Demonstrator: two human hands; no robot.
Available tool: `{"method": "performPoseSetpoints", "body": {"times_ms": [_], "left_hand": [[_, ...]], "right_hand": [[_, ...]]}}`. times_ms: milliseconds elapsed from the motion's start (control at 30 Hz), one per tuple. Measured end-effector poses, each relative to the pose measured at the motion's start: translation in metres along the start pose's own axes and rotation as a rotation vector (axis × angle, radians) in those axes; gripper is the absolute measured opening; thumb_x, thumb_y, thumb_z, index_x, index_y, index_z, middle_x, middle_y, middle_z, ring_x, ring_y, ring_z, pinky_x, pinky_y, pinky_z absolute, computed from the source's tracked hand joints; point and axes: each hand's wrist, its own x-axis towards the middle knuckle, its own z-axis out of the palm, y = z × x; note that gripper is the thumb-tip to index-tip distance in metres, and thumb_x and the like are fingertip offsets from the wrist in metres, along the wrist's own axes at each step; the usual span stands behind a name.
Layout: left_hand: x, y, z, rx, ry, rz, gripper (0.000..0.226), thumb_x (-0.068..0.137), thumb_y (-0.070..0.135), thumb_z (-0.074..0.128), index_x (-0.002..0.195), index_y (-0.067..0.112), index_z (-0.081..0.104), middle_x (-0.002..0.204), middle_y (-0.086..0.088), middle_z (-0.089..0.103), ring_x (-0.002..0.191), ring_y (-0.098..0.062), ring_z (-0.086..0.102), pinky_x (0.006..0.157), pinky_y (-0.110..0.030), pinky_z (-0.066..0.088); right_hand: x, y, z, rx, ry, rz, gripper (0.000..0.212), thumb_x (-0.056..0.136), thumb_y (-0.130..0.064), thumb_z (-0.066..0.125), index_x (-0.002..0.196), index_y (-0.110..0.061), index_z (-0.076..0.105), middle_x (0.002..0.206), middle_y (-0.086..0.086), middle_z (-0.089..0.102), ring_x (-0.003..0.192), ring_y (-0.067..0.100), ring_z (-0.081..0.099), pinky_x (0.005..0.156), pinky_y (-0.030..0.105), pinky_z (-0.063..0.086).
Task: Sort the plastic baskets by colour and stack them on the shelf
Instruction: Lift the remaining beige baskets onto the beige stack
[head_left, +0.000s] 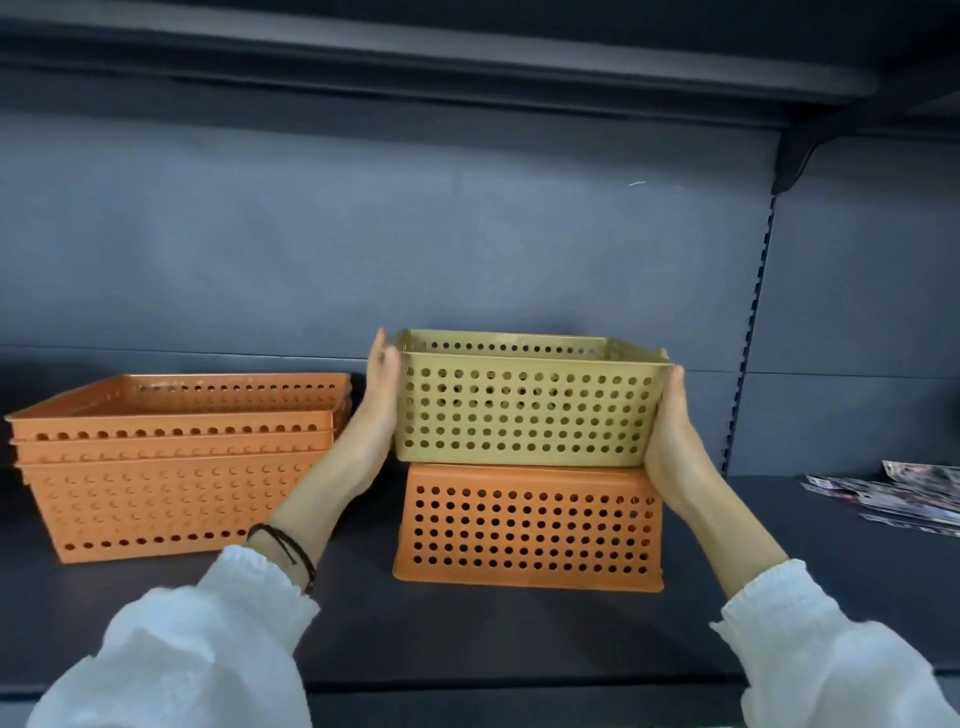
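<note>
Both hands, left hand (382, 384) and right hand (670, 441), clamp the ends of the yellow basket (524, 410), which sits on or just above an upturned orange basket (530, 525); contact unclear. Orange stack (171, 457) stands left on the shelf (467, 639). Sorting step: likely next, lift yellow clear and start its own pile.

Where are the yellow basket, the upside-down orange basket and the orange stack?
yellow basket (522, 410), head view, front wall.
upside-down orange basket (530, 527), head view, front wall.
orange stack (171, 499), head view, bottom basket's front wall.
</note>
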Motion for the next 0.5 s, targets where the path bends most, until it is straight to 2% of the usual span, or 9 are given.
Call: {"method": "performPoseSetpoints", "body": {"times_ms": [33,67,100,200,267,367,433,500], "left_hand": [[-0.002,-0.006,-0.002,0.052,-0.014,0.019,0.072,0.086,0.069,0.032,0.150,0.045,0.009,0.139,0.012,0.042,0.117,-0.003,0.049,0.108,-0.036,0.033],[-0.005,-0.009,-0.004,0.065,-0.010,0.035,0.076,0.087,0.064,0.036,0.150,0.048,-0.003,0.140,0.013,0.036,0.117,-0.001,0.046,0.107,-0.034,0.033],[-0.006,-0.010,-0.005,0.060,0.007,0.044,0.078,0.088,0.060,0.040,0.149,0.050,-0.008,0.142,0.013,0.035,0.119,-0.002,0.046,0.107,-0.033,0.033],[-0.008,-0.002,-0.009,0.052,0.046,0.116,0.074,0.091,0.056,0.043,0.147,0.055,-0.004,0.151,0.004,0.037,0.131,-0.012,0.043,0.111,-0.038,0.034],[-0.009,0.007,-0.017,0.037,0.079,0.162,0.067,0.096,0.050,0.042,0.147,0.055,-0.001,0.150,0.002,0.041,0.131,-0.013,0.045,0.110,-0.038,0.036],[-0.014,0.025,-0.035,0.023,0.116,0.193,0.064,0.099,0.046,0.041,0.148,0.054,0.002,0.139,0.006,0.053,0.121,-0.004,0.055,0.102,-0.034,0.043],[-0.022,0.039,-0.052,0.030,0.135,0.219,0.062,0.099,0.045,0.041,0.148,0.053,0.005,0.131,0.012,0.058,0.108,0.007,0.060,0.094,-0.028,0.047],[-0.034,0.057,-0.076,0.043,0.151,0.235,0.062,0.098,0.045,0.043,0.149,0.052,0.008,0.132,0.012,0.058,0.110,0.006,0.059,0.096,-0.030,0.047]], "right_hand": [[0.000,0.000,0.001,-0.040,-0.004,-0.015,0.076,0.078,-0.083,0.018,0.142,-0.045,0.031,0.141,-0.002,0.050,0.124,0.013,0.050,0.104,0.044,0.041],[-0.001,0.000,0.003,-0.063,-0.006,-0.046,0.078,0.074,-0.085,0.022,0.144,-0.051,0.017,0.151,-0.003,0.038,0.133,0.015,0.040,0.110,0.048,0.034],[-0.003,-0.002,0.005,-0.076,-0.002,-0.078,0.076,0.075,-0.084,0.024,0.143,-0.056,0.009,0.154,-0.007,0.029,0.138,0.016,0.033,0.113,0.050,0.027],[-0.009,-0.012,0.013,-0.088,0.009,-0.170,0.059,0.089,-0.066,0.026,0.143,-0.057,0.002,0.141,-0.013,0.037,0.132,0.012,0.035,0.111,0.043,0.028],[-0.016,-0.020,0.019,-0.116,0.009,-0.251,0.058,0.089,-0.066,0.030,0.141,-0.060,0.004,0.141,-0.017,0.038,0.131,0.007,0.037,0.113,0.044,0.028],[-0.028,-0.033,0.037,-0.122,0.022,-0.321,0.059,0.086,-0.067,0.035,0.139,-0.063,0.008,0.144,-0.015,0.043,0.130,0.007,0.043,0.110,0.046,0.035],[-0.036,-0.040,0.056,-0.095,0.039,-0.372,0.058,0.090,-0.060,0.035,0.142,-0.058,0.010,0.131,-0.023,0.051,0.121,0.000,0.050,0.106,0.039,0.041],[-0.044,-0.047,0.081,-0.059,0.042,-0.411,0.060,0.089,-0.059,0.036,0.144,-0.054,0.012,0.121,-0.030,0.052,0.111,-0.009,0.055,0.098,0.031,0.046]]}}
